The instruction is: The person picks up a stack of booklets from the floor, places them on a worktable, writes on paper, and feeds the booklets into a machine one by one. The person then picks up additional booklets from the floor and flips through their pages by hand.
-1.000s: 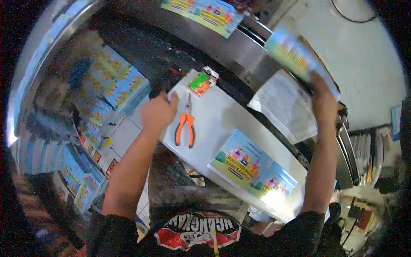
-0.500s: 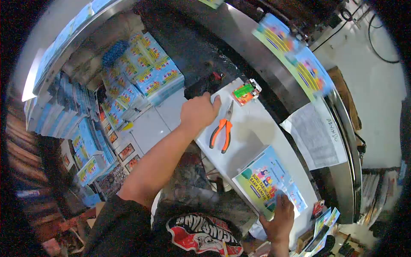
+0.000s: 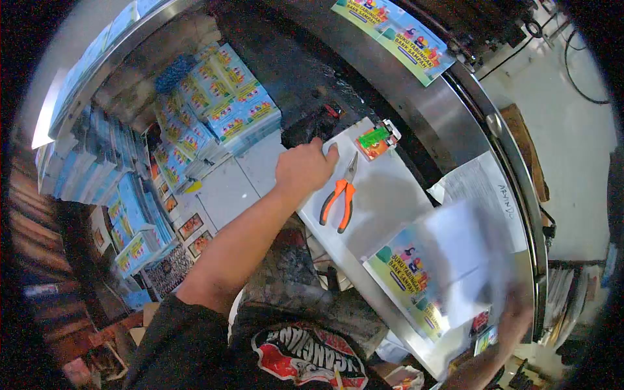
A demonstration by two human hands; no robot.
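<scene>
My left hand is curled over the edge of the white narrow table, with its thumb on top. Beside it lie pliers with orange and black handles, jaws parted. At the table's near right end sits a stack of blue and green printed covers reading "Buku Tabungan Bank Sampah". My right hand, smeared by motion, is at the far edge of a raised sheet of paper whose white side faces me. The sheet partly hides the stack.
A metal conveyor carries printed covers behind the table. A small orange and green box stands at the table's left end. Piles of printed covers rest at left. A handwritten paper hangs over the conveyor's side.
My right hand has moved right and away from the stack, with a sheet rising and turning its white side up. The covers on the conveyor have shifted up and left. My left hand stays put.
</scene>
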